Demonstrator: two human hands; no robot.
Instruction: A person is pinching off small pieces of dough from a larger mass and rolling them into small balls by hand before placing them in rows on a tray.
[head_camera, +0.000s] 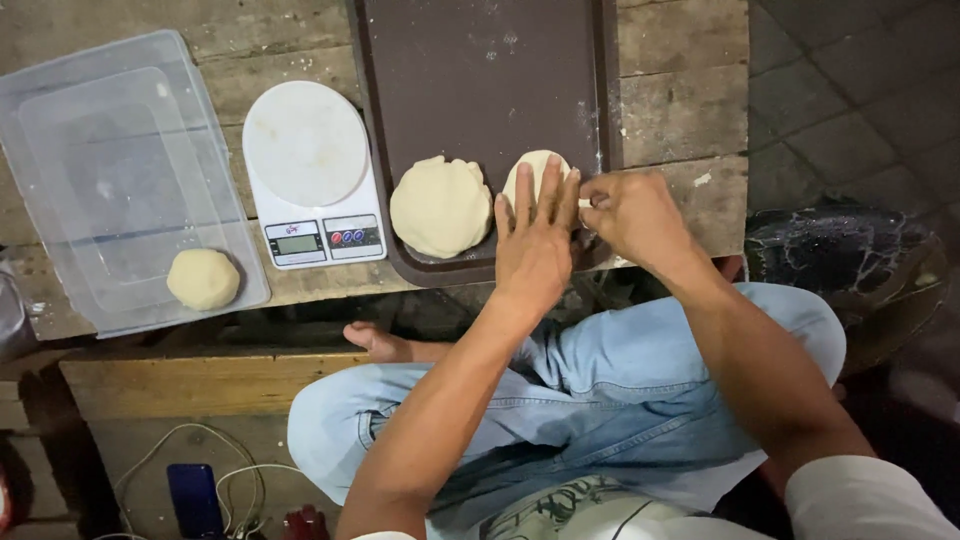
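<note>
The small dough piece (535, 172) lies on the brown tray (480, 90), under the flat, spread fingers of the left hand (535, 245); the right hand (630, 215) pinches its edge. Beside it sits a bigger lump (441, 206) (unportioned, I judge), and one finished ball (203, 278) rests in the clear tub (120, 170) past the scale (312, 172).

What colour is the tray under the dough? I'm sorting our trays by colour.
Dark brown, dusted with flour; the tray shows plainly in the head view.

Worktop (680, 110): rough, weathered wooden planks, dusted with flour. Directly on it, left to right: clear plastic lid (120, 170) lying flat; white kitchen scale (312, 175) just beside it; dark brown tray (480, 70), its near edge overhanging the worktop's front.
</note>
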